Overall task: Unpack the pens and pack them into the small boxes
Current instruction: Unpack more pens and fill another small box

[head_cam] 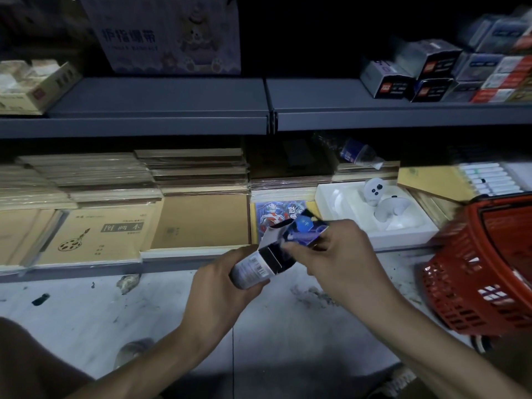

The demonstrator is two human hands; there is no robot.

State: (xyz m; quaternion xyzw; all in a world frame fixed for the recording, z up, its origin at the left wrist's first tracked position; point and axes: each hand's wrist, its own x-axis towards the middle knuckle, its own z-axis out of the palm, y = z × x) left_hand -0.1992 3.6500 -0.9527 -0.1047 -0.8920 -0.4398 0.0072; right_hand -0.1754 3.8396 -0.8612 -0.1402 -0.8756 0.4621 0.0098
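Flanking small box [260, 264]: red basket [475, 272], notebooks [98, 234]

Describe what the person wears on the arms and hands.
Nothing is worn on them. The left hand and right hand have no gloves, and no ring, watch or bracelet shows. The left forearm and right forearm are uncovered to the frame's edge; no sleeve is in view.

dim light | grey metal shelves [161, 93] | pale stained floor [72, 306]
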